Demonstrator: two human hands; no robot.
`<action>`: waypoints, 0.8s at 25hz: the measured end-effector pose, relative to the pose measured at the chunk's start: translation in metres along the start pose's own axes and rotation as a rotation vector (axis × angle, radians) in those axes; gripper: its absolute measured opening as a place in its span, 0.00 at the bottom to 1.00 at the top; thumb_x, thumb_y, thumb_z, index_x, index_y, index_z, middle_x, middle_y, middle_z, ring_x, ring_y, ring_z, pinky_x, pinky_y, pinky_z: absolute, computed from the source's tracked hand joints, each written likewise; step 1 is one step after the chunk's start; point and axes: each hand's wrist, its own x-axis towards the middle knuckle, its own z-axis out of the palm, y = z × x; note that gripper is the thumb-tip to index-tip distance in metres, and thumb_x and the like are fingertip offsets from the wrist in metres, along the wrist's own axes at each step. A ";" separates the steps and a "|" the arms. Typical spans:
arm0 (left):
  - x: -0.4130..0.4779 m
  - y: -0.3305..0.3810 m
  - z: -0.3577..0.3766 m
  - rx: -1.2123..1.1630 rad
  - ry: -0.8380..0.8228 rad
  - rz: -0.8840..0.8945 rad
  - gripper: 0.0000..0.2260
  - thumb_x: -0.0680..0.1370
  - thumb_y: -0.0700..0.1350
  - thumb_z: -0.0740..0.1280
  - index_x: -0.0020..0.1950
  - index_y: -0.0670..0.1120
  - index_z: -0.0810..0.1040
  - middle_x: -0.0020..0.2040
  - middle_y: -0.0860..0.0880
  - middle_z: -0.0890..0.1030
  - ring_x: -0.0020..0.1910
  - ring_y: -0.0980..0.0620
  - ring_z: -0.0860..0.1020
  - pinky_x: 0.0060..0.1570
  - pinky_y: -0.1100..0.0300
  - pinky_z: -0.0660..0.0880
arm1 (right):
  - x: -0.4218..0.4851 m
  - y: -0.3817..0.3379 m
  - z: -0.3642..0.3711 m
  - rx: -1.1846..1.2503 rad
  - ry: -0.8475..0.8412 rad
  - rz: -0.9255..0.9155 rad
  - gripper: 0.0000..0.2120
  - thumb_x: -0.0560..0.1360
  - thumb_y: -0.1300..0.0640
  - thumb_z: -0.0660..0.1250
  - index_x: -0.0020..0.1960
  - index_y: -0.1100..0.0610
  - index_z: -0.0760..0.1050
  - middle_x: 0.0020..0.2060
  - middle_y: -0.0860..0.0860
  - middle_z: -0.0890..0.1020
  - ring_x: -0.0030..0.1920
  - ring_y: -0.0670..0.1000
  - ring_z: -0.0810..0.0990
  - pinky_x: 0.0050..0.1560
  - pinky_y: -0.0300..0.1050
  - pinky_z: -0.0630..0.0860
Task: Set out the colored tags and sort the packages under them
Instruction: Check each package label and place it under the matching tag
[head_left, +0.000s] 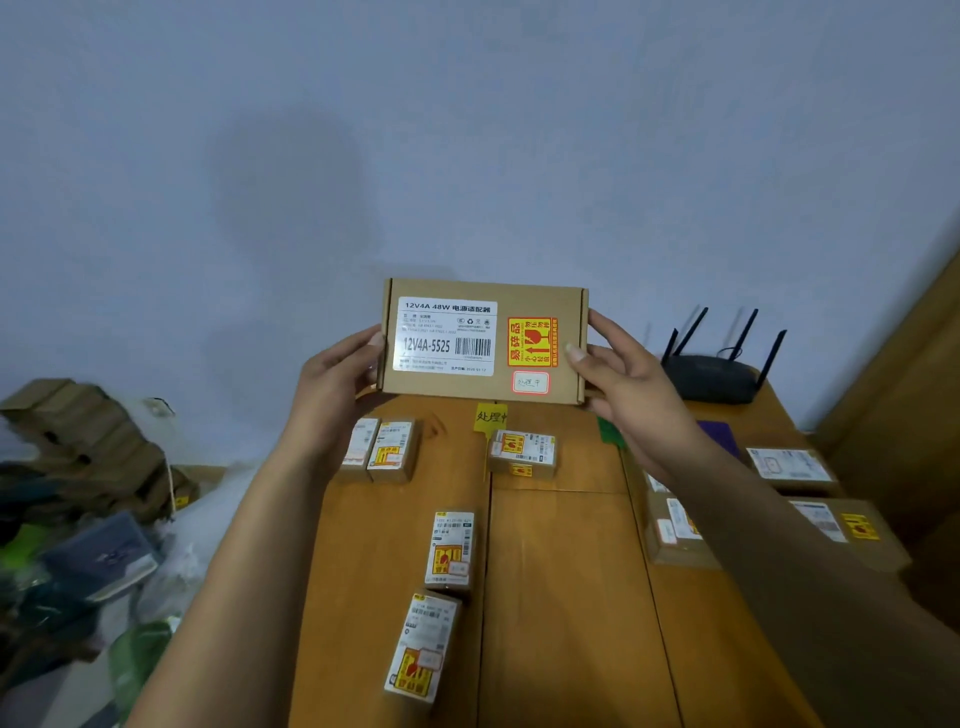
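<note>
Package (422, 649) beside table seam (485, 597); hands (332, 384) (623, 379) at box (483, 340) edges

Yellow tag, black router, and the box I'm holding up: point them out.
yellow tag (490, 417), head view, its handwritten face.
black router (711, 382), head view, its body.
held box (540, 299), head view, bare cardboard above the red sticker.

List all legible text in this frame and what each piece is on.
"12V4A 48W 电源适配器": white label on the held cardboard box.
"12V4A-5525": same white label.
"易碎品": fragile sticker on that box.
"处理中": handwritten on the red-bordered sticker.
"处理中": yellow tag, last character partly cut off.
Labels on the other packages: too small to read.
</note>
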 end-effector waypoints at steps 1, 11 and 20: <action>-0.001 0.001 -0.005 0.013 0.005 0.001 0.14 0.84 0.50 0.65 0.67 0.50 0.84 0.57 0.49 0.89 0.54 0.50 0.88 0.46 0.58 0.85 | 0.000 0.000 0.005 0.005 -0.010 0.010 0.22 0.81 0.49 0.71 0.68 0.28 0.70 0.55 0.36 0.88 0.55 0.39 0.87 0.41 0.33 0.82; -0.009 -0.020 -0.016 0.140 0.021 -0.015 0.12 0.84 0.46 0.67 0.67 0.50 0.84 0.56 0.51 0.89 0.55 0.50 0.87 0.52 0.54 0.85 | 0.000 0.007 0.013 -0.055 0.000 -0.017 0.29 0.80 0.47 0.70 0.79 0.37 0.66 0.62 0.42 0.85 0.56 0.40 0.86 0.41 0.36 0.83; -0.019 -0.089 0.033 0.413 -0.048 -0.099 0.14 0.84 0.46 0.67 0.68 0.49 0.83 0.57 0.55 0.87 0.56 0.52 0.85 0.60 0.45 0.83 | -0.011 0.083 -0.030 -0.127 0.071 0.131 0.30 0.82 0.52 0.69 0.80 0.38 0.64 0.72 0.49 0.79 0.66 0.51 0.82 0.63 0.58 0.83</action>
